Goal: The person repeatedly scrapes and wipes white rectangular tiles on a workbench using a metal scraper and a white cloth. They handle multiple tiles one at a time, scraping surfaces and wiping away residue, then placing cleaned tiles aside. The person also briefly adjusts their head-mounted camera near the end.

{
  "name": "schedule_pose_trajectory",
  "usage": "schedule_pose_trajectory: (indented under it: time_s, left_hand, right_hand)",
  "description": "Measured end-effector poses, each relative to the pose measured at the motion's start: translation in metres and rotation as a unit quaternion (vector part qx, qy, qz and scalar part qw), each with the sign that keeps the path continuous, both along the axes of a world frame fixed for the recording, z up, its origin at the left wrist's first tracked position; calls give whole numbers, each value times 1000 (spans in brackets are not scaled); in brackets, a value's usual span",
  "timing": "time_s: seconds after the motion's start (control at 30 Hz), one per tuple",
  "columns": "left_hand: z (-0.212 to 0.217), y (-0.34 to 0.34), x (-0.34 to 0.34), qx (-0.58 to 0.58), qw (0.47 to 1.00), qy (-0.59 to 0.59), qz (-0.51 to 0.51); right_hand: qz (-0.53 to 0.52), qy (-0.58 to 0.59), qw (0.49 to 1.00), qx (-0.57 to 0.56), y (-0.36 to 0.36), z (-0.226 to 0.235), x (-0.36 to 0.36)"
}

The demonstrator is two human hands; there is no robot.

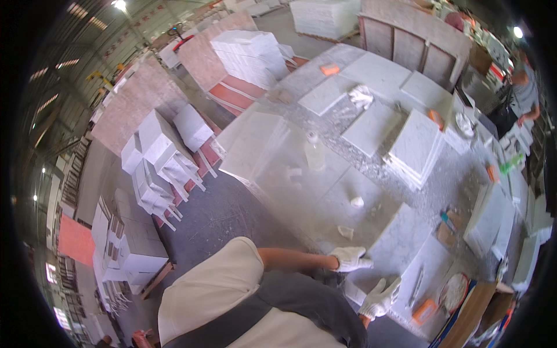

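Both my hands wear white work gloves. My left hand (351, 259) lies at the left edge of a pale marble tile (399, 238), its fingers stretched to the right. Beside the tile's near corner is my right hand (381, 297), with thumb and fingers spread apart. Whether either palm presses on the stone cannot be made out. Just right of the hands lies another pale tile (428, 264), with a slim pen-like tool (416, 287) on it. A white crumpled scrap (346, 232) sits on the dusty worktable beyond my left hand.
An orange block (425, 311) and a round tub of whitish paste (454, 292) stand to the right. A cardboard box (473, 310) is at the near right. Farther off are a cloudy bottle (314, 152) and stacked tiles (415, 148). A person (522, 93) stands at the far right.
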State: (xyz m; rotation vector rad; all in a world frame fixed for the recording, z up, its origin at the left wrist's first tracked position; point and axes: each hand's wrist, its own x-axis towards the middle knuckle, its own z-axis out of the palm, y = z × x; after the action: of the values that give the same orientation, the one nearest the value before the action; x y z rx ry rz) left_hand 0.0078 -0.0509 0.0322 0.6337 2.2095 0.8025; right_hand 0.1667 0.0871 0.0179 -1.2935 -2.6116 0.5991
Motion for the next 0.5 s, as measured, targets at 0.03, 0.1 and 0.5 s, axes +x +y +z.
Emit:
schedule_pose_trajectory:
  time_s: [0.03,0.1,0.5]
  left_hand:
    - [2,0,0,-11,1000,-18,-6]
    - [6,1,-3,-16,999,-26,-25]
    - [3,4,-6,-31,999,-32,0]
  right_hand:
    - [8,-11,1000,-1,1,-1,-1]
    - [19,-12,999,48,-3,-1,-3]
    - [57,-99,993,30,-17,17,-1]
